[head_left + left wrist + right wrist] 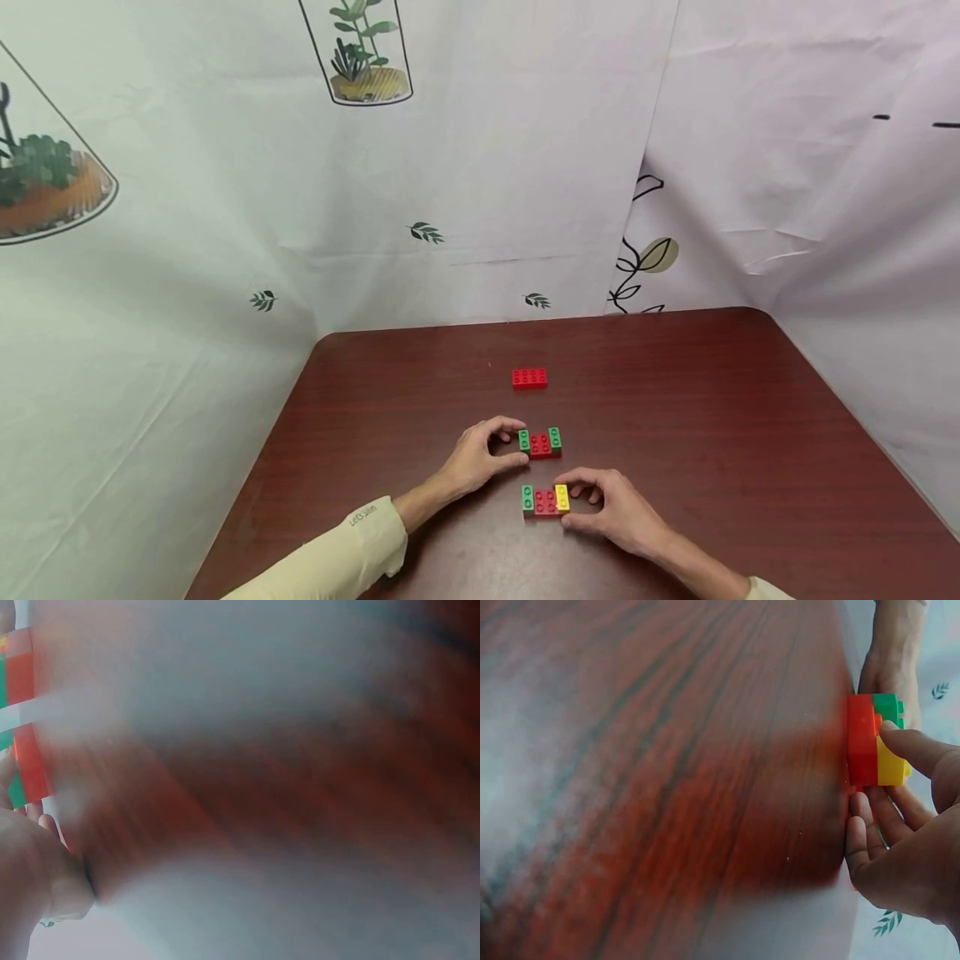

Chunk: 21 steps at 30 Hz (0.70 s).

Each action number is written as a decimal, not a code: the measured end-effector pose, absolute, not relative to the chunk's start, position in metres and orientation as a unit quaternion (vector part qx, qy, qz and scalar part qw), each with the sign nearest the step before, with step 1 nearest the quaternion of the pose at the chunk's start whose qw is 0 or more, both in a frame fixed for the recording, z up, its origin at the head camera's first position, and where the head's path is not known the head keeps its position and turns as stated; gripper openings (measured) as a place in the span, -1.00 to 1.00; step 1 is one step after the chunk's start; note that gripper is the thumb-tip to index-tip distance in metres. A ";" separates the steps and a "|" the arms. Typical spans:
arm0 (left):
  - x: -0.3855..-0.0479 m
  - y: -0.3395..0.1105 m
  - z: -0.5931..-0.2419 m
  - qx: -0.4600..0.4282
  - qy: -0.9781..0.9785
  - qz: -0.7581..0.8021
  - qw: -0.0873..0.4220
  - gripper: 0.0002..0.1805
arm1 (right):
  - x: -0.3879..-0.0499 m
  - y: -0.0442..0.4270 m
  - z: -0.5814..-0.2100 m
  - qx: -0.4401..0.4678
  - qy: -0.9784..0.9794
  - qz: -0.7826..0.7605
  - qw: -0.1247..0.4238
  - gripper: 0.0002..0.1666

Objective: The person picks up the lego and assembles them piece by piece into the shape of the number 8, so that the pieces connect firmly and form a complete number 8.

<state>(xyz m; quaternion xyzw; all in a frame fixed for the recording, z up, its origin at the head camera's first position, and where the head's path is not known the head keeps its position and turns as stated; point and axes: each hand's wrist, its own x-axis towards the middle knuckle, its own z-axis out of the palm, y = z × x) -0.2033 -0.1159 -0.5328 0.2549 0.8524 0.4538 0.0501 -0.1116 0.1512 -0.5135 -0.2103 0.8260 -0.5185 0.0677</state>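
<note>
"Three things lay on the glossy, dark reddish-brown table [690,400] in the head view, you said. Which?"

"Farthest off was a plain red plastic brick with eight studs [529,378], well apart from both hands. Nearer came a red plastic base with a green brick on each end [540,446], and just below that a red plastic base with a green brick on its left end and a yellow one on its right [546,502]."

"And the fingers?"

"The left hand [472,458] had its thumb and forefinger curled round the left green end of the middle piece, parted only by that end's length. The right hand [618,512] pinched the yellow end of the nearest piece the same way, its remaining fingers bent."

"What did the left wrist view add?"

"Not much. Most of it was blurred. At its left edge the two built pieces showed, cut off and with a gap between them, and the left hand's fingers were beside the lower one; I couldn't tell their grip from there."

"The right wrist view?"

"Clearer. The thumb lay against one side of the green-and-yellow-ended piece, with fingers at its lower edge. The left hand showed partly behind it."
</note>
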 end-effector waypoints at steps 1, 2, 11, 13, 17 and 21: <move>-0.203 -0.116 -0.533 0.254 0.853 0.453 0.050 -0.54 | -0.112 0.151 -0.514 -0.210 0.827 -0.518 0.065 -0.54; -0.203 -0.116 -0.533 0.254 0.854 0.452 0.049 -0.54 | -0.112 0.151 -0.514 -0.209 0.828 -0.517 0.063 -0.55; -0.202 -0.115 -0.531 0.250 0.856 0.451 0.045 -0.58 | -0.112 0.150 -0.516 -0.194 0.833 -0.516 0.051 -0.61; -0.201 -0.115 -0.531 0.248 0.856 0.452 0.044 -0.59 | -0.112 0.149 -0.516 -0.193 0.833 -0.516 0.051 -0.61; -0.200 -0.115 -0.531 0.244 0.856 0.453 0.041 -0.61 | -0.113 0.149 -0.516 -0.188 0.834 -0.516 0.053 -0.60; -0.200 -0.115 -0.531 0.246 0.853 0.459 0.033 -0.64 | -0.114 0.150 -0.515 -0.182 0.836 -0.515 0.052 -0.60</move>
